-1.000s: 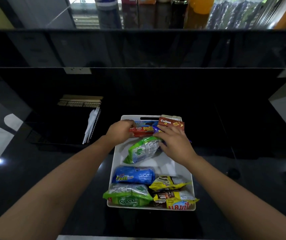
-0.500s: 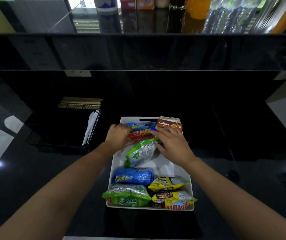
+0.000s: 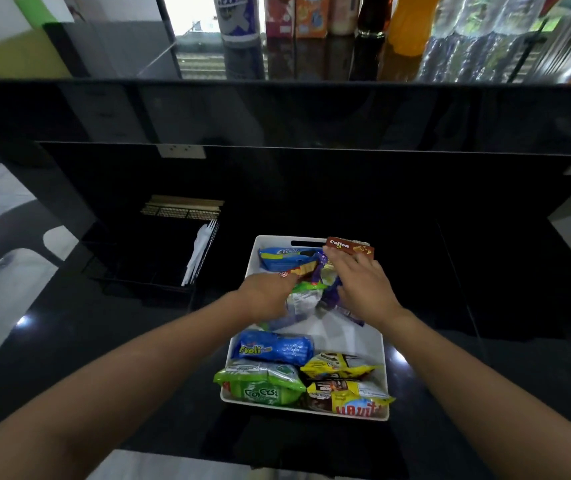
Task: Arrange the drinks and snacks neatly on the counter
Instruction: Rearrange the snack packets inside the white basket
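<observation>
Black worktop (image 3: 484, 375): one white tray (image 3: 379, 344), long axis running away from the viewer, about nine snack packets inside. Left hand (image 3: 270, 294) gripping a green packet (image 3: 303, 299); right hand (image 3: 360, 282) spread flat over far-end packets, beside one Collon box (image 3: 346, 245).

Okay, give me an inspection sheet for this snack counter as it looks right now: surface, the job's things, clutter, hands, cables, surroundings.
Surface: glossy black counter, reflective, with light glare spots.
Job's things: white tray holds snack packs: blue pack, green pack, yellow packs, and a brown Collon box at the far end. Drinks stand on the raised ledge behind.
Clutter: black wire basket left of the tray, with white plastic forks.
Hands: left hand and right hand are both in the tray's far half on the packs; grip unclear.
Cables: nothing seen.
Surroundings: wall socket on the dark back panel.
</observation>
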Motion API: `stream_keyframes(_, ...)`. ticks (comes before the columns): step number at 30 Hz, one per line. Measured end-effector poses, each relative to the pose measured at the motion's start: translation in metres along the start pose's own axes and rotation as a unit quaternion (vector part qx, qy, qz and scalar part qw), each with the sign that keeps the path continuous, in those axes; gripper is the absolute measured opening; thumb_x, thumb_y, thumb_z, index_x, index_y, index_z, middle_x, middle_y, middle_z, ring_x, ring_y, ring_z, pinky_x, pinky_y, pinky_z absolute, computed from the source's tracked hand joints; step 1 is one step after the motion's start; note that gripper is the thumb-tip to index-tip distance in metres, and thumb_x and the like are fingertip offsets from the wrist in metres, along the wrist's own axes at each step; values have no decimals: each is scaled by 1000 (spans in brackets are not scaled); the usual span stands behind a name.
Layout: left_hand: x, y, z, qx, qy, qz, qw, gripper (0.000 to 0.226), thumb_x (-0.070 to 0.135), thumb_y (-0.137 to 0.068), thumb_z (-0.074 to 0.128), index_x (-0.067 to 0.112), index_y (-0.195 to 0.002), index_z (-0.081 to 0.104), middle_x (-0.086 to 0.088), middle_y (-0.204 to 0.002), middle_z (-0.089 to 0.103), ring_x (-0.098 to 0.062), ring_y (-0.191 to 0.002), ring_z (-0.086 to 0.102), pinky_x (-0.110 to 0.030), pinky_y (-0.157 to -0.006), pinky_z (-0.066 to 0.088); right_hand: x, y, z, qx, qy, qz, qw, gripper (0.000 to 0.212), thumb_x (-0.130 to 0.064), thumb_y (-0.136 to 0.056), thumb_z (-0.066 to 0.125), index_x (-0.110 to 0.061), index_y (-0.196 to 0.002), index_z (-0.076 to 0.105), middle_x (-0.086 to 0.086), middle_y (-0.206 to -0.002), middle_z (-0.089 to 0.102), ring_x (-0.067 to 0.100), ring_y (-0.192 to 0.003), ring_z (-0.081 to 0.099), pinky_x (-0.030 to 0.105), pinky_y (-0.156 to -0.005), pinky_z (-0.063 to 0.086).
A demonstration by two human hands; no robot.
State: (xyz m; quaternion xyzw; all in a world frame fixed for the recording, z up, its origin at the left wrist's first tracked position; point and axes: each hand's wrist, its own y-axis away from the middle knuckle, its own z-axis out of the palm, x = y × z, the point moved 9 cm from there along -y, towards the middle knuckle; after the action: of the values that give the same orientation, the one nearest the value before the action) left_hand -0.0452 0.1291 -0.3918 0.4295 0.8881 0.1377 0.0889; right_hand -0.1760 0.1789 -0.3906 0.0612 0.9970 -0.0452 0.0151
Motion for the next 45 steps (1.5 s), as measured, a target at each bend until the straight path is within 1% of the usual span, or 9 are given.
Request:
stream_keyframes(5,-20,-12,-8,39,-30,-1,999,51,12,-85,52,16,-134,38,-11,-104,65,-32,-94,64,-35,-67,48,7,7,12,-27,52,12,998,86,-35,-75,71,-21,-147,27,2,-135,49,26,-122,44,36,-88,37)
stream_keyframes(10,-28,-27,-8,57,-13,22,998,52,9,-85,51,15,-136,38,-12,-122,58,-34,-105,60,-39,-69,48,12,-3,8,-18,83,-11,996,85,-21,-75,73,-26,-146,28,-1,-132,52,24,-115,48,37,-86,37)
stream_keyframes(13,-36,-36,-9,49,-6,13,999,55,12,-88,50,15,-141,33,-14,-132,52,-33,-114,56,-41,-78,50,9,-14,2,-8,82,-53,995,81,-17,-72,73,-29,-142,33,-3,-129,55,23,-112,48,37,-86,36)
stream_keyframes(16,-40,-42,-5,21,1,3,1000,60,12,-91,49,15,-146,25,-15,-139,45,-34,-123,49,-44,-88,48,8,-21,4,-35,64,-78,994,75,-16,-76,68,-32,-140,32,-5,-132,53,23,-115,45,38,-90,33)
stream_keyframes(22,-43,-47,9,-24,-18,-25,999,58,10,-91,50,13,-143,25,-15,-137,47,-34,-123,49,-44,-89,44,7,-17,14,-75,58,-103,990,76,-18,-81,64,-33,-144,24,-5,-143,45,21,-126,36,38,-98,30)
stream_keyframes(28,-58,-43,1,-27,-2,-61,998,58,11,-90,49,10,-143,25,-16,-136,47,-35,-122,50,-46,-91,43,21,-20,6,-90,50,-91,990,84,-14,-77,69,-33,-144,21,-4,-141,46,19,-124,40,34,-93,34)
stream_keyframes(35,-44,-45,-13,-43,-62,-70,995,60,4,-89,52,7,-142,25,-16,-134,47,-34,-122,50,-43,-88,43,6,-23,-10,-74,72,-128,986,83,-14,-74,74,-35,-140,29,-4,-139,49,21,-123,43,35,-92,36)
stream_keyframes(40,-37,-45,-17,-48,-81,-91,991,56,3,-88,52,5,-139,28,-16,-131,50,-33,-119,53,-40,-88,44,4,-26,-28,-47,84,-102,990,77,-14,-79,68,-33,-142,28,-4,-141,45,23,-122,41,36,-87,33)
stream_keyframes(45,-40,-42,-17,-55,-67,-132,987,56,7,-89,52,0,-139,26,-13,-129,53,-30,-117,55,-35,-86,45,-7,-24,-23,-72,86,-26,993,70,-15,-80,65,-28,-140,31,5,-138,46,30,-124,40,39,-94,33)
